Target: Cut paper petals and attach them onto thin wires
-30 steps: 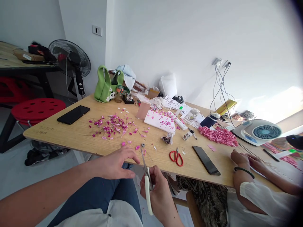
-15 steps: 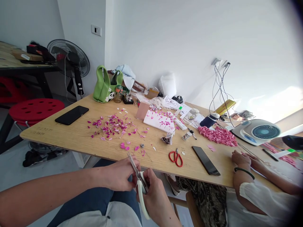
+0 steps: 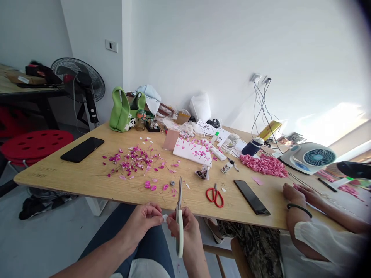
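Observation:
My right hand (image 3: 184, 227) grips white-handled scissors (image 3: 180, 231) upright, with the steel blades pointing up and closed. My left hand (image 3: 143, 223) pinches a small white piece (image 3: 165, 218) between finger and thumb, just left of the scissors. Both hands are below the near edge of the wooden table (image 3: 87, 181). Scattered magenta petals and thin stems (image 3: 130, 162) lie on the table beyond my hands, with a few loose petals (image 3: 148, 185) closest to them.
Red-handled scissors (image 3: 215, 197), a black phone (image 3: 251, 197) and a pink pile (image 3: 263, 165) lie to the right. A co-worker's hands (image 3: 301, 195) work at the right end. A white board with pink flowers (image 3: 193, 151) and assorted clutter sit further back.
The scissors have swung upright from a tilt toward my left hand. My hands have moved slightly apart, and the small white piece now shows in my left fingers. The camera view has shifted slightly.

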The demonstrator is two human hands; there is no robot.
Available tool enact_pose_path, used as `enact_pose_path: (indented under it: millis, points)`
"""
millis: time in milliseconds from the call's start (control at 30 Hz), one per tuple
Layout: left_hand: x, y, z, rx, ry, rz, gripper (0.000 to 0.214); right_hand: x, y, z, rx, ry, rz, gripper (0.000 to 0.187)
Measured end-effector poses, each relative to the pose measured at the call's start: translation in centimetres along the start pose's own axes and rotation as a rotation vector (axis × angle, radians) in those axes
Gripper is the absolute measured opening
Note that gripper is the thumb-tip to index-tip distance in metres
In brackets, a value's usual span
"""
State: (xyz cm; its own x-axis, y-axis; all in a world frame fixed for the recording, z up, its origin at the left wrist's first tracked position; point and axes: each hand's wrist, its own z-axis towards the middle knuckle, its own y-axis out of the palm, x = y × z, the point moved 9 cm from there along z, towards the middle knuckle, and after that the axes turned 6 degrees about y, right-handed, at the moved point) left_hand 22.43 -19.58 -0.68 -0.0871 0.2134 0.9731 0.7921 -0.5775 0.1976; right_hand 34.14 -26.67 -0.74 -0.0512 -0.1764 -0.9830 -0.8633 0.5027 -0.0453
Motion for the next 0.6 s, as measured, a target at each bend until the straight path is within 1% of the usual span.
enact_pose_path:
  millis: [133, 300, 367, 500, 600]
  points:
    - [-0.1, 0.2, -0.4, 0.025, 0.016, -0.009, 0.012, -0.7, 0.5, -0.1, 0.031, -0.034, 0.021, 0.025]
    - [0.0, 0.3, -0.6, 0.012, 0.04, 0.051, 0.015, -1.9, 0.5, 0.0, 0.013, -0.084, -0.058, 0.02]
    - [0.1, 0.3, -0.6, 0.004, 0.042, 0.045, 0.016, -2.0, 0.5, 0.1, -0.012, -0.098, -0.086, 0.02]
    - [0.2, 0.8, -0.3, -0.068, 0.016, 0.036, 0.017, -1.8, 0.8, 0.4, -0.106, -0.081, -0.083, 0.021]
    - [0.5, 0.9, 0.0, -0.131, -0.017, 0.113, 0.017, -1.8, 1.1, 0.5, -0.168, -0.058, -0.07, 0.019]
